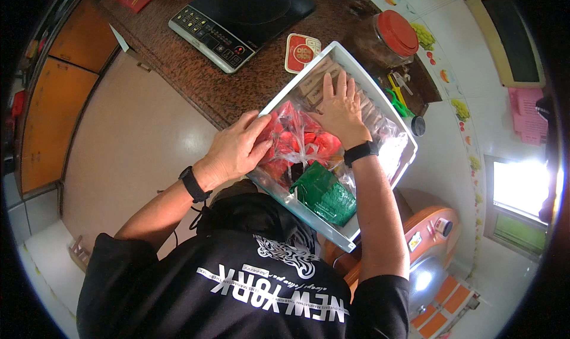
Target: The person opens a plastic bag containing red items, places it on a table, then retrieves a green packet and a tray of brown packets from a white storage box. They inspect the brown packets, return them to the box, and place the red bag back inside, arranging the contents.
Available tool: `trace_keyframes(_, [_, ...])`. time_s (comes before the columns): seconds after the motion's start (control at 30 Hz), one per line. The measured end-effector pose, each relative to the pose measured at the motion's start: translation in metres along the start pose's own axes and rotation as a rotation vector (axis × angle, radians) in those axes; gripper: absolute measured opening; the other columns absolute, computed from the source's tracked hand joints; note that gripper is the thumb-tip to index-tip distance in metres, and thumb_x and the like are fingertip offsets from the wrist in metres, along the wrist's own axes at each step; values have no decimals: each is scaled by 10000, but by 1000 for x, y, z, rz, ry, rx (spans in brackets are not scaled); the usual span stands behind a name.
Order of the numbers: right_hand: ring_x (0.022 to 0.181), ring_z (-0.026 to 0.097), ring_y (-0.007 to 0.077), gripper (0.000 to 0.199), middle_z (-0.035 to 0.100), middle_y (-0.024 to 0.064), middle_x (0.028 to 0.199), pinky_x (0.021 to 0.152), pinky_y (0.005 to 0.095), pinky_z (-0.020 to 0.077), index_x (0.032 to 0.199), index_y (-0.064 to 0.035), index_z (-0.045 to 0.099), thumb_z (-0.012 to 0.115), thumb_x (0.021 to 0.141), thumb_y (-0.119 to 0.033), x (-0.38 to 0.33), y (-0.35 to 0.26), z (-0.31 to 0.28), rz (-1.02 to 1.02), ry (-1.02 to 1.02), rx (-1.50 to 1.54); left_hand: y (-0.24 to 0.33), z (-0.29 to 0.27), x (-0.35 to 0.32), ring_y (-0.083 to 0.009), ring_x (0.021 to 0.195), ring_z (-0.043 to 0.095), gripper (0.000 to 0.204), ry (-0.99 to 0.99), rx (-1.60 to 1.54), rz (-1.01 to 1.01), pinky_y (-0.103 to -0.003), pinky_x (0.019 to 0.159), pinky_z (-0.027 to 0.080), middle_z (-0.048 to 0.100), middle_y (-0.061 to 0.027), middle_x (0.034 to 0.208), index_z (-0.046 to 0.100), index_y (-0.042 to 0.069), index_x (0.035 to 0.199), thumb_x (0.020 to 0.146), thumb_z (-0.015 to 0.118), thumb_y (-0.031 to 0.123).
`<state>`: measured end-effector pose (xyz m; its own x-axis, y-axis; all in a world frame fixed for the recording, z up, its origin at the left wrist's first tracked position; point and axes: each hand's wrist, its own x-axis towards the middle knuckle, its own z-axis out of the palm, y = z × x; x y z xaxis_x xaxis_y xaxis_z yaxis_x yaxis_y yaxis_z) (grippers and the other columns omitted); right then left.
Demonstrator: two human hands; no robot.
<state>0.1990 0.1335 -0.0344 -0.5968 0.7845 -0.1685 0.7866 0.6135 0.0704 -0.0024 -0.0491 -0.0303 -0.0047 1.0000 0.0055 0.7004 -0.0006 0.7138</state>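
A white plastic bin [373, 79] is tilted at the counter's edge, right in front of my body. My left hand [233, 150] grips its left rim, with the thumb inside against a clear knotted bag of red items [289, 134]. Fingers spread, my right hand [343, 110] lies flat over brown packets [313, 90] in the far part of the bin. A shiny green packet [325, 193] sits in the near part, beside the bag's knot. Clear plastic wrapping [389, 138] shows along the right side. What lies under my right palm is hidden.
A black induction cooktop [237, 18] stands on the brown speckled counter [160, 42], with a red-and-white coaster [301, 52] near the bin. Beyond are a red-lidded jar [395, 36] and green-handled scissors [399, 101]. An orange-brown round-edged table [436, 220] is at right.
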Motion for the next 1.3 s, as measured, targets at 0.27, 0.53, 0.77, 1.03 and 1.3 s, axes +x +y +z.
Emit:
trace_keyframes(0.27, [1421,320,473,1023,262,247,1568,1129,532,367,1522,-41,313,864,730,-380,9,2,5,-61,59,-25,-3,-1,1,-395,1064,649,570,-55,2,-8,-433,852,568,493,-202,1409,462,64,1432,905,640,192])
trace_keyframes(0.53, [1379,410,387,969,324,218,1553,1098,506,375,1468,-57,403,892,671,-309,6,8,-4,-162,227,30,-6,-1,0,-399,1067,645,585,-56,8,14,-439,848,573,481,-196,1424,449,57,1439,894,630,169])
trace_keyframes(0.77, [1368,422,372,936,374,192,1532,1093,487,378,1440,-57,446,872,642,-294,1,16,-14,-161,297,107,-6,-1,0,-408,1080,640,581,-62,14,-4,-442,852,571,489,-197,1424,458,52,1432,886,619,165])
trace_keyframes(1.03, [1367,427,406,933,390,244,1515,1105,502,379,1448,-21,428,854,693,-363,-5,18,-9,-47,261,118,-6,0,0,-406,1077,639,566,-68,-9,-34,-454,860,562,501,-192,1407,473,46,1418,888,619,181])
trace_keyframes(1.3, [1391,388,446,988,375,283,1506,1141,540,343,1483,3,374,808,749,-496,-9,38,-18,25,53,247,-6,1,1,-408,1033,651,569,-25,-2,3,-462,842,566,518,-193,1373,481,38,1411,887,628,202])
